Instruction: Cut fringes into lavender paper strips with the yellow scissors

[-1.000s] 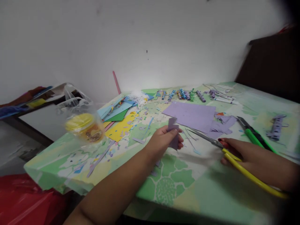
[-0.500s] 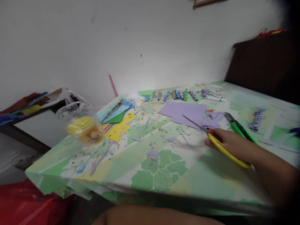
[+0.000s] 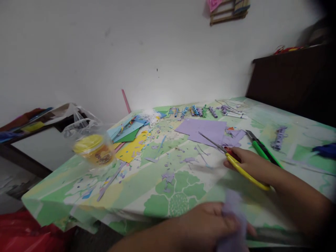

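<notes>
A blurred lilac paper piece (image 3: 234, 213) is sitting low, right of centre, the left hand (image 3: 210, 224) pinching it; mid-right, the right hand (image 3: 246, 162) is gripping yellow-handled scissors (image 3: 233, 162). Pinching lightly, clear of the blades (image 3: 211, 141), is probably serving best. At centre left, a clear bag (image 3: 86, 124) is holding a yellow-lidded tub (image 3: 96, 154), its contents not showing.

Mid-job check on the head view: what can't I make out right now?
Head view:
- Purple piece in the left hand: blurred, lower end cut off by the bottom edge; full shape unclear.
- Scissors: part of the handle hidden by the right hand.
- Green-and-black cutter: near end hidden behind the right arm.
- Tub: print too small and blurred through the plastic bag.
- Dark blue thing: cut off at right.
</notes>
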`<state>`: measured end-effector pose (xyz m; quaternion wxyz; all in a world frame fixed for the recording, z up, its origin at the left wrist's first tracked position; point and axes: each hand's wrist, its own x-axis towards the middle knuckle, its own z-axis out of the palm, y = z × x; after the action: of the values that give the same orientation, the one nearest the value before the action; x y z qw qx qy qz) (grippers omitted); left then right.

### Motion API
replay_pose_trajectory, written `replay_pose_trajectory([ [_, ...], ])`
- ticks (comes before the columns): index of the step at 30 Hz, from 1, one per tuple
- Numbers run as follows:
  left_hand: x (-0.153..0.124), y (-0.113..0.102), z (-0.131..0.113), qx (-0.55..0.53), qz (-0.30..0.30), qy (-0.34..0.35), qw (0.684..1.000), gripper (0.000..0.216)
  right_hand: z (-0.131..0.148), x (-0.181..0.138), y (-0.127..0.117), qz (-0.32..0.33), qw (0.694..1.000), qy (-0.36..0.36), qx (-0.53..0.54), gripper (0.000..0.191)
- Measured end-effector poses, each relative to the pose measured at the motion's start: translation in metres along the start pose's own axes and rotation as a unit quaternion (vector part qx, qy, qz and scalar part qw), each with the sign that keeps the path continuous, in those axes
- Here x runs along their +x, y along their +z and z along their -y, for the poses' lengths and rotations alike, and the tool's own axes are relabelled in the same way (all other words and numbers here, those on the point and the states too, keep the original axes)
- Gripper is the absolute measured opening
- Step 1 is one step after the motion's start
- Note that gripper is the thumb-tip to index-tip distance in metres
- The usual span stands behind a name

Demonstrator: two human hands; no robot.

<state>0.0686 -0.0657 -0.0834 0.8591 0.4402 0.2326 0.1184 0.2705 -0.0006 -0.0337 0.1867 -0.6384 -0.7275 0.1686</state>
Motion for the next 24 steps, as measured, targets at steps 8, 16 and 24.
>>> replay_pose_trajectory([
  [8,-0.027,-0.025,-0.103,0.173,-0.266,0.244,0.916,0.026,-0.006,-0.002,0.004,-0.01,0.999,-0.043,0.032,0.036],
  [16,-0.005,-0.05,-0.108,0.171,-0.262,0.257,0.914,0.028,0.005,-0.009,0.005,0.033,0.997,-0.065,0.039,0.034],
  [24,-0.007,-0.051,-0.099,0.193,-0.233,0.244,0.921,0.02,0.011,-0.01,0.009,0.07,0.996,-0.055,0.019,0.029],
])
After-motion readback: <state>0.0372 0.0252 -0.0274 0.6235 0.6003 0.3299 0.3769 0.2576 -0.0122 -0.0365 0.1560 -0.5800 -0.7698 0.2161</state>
